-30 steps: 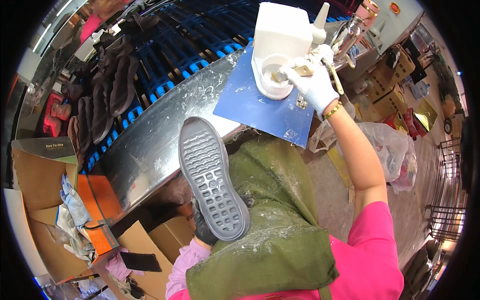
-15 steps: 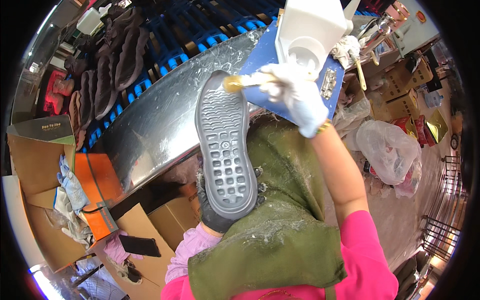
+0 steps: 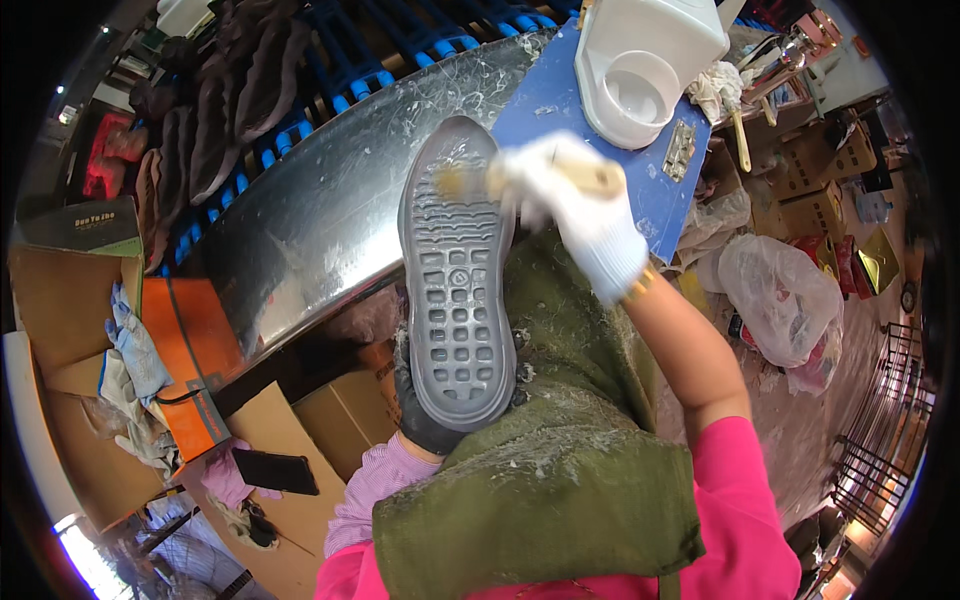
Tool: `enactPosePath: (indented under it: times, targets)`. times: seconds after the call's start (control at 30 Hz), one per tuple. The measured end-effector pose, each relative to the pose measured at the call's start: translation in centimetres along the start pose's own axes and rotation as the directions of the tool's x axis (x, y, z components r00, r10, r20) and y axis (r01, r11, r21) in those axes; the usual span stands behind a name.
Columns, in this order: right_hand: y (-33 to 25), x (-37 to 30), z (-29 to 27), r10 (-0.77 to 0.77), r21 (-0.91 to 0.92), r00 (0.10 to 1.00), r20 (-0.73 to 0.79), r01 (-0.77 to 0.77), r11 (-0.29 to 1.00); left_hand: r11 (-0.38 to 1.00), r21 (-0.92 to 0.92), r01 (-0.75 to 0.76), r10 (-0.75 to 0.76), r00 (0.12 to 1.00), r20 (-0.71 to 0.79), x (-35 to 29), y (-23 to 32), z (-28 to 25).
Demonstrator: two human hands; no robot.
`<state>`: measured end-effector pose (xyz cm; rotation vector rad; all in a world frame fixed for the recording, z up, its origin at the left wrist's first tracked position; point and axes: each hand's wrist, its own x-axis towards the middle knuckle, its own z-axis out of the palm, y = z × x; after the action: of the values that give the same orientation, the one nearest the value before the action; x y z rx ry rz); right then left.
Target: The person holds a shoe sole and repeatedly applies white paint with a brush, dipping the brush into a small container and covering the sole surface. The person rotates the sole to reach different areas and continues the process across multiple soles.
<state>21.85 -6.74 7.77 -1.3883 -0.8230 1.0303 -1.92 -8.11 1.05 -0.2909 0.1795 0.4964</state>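
A grey shoe sole (image 3: 461, 290) lies over my lap, its inner side with ridges and square hollows facing up. From beneath, my left hand (image 3: 430, 425) in a black glove grips its near end; the sole hides most of the fingers. My right hand (image 3: 580, 200), in a white glove and blurred by motion, is closed round the wooden handle of a brush (image 3: 592, 177). Its yellowish bristles touch the ridged far part of the sole, which looks wet there. Beyond that hand, a white dispenser with a round cup (image 3: 640, 95) stands on a blue board (image 3: 545, 95).
A metal bench (image 3: 330, 220) curves across ahead, with blue rollers (image 3: 365, 88) behind it. Dark soles (image 3: 270, 85) are stacked at the far left. Open cardboard boxes (image 3: 75, 350) hold gloves at left, near a phone (image 3: 275, 471). Plastic bags (image 3: 780, 295) lie at right.
My right hand has brought the brush from beside the cup onto the ridged part of the sole. The view has shifted slightly. My left hand still holds the sole.
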Motion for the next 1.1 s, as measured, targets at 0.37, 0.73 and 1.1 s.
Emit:
enactPosePath:
  times: [0.37, 0.73, 1.1]
  targets:
    - [2.4, -2.6, 3.2, -0.327, -0.059, 0.944, 0.042, 0.330, 0.942, 0.987, 0.160, -0.031, 0.033, 0.999, -0.010, 0.3, 0.2, -0.9]
    - [0.4, -6.9, 1.0, -0.028, 0.047, 0.983, 0.184, 0.020, 0.999, 0.960, 0.280, -0.015, 0.021, 1.000, -0.020, 1.6, 0.3, -1.5]
    - [0.2, -10.3, 2.7, 0.214, 0.251, 0.967, 0.137, -0.243, 0.937, 0.831, 0.548, -0.098, 0.026, 0.990, 0.139, 3.6, -0.7, 0.9]
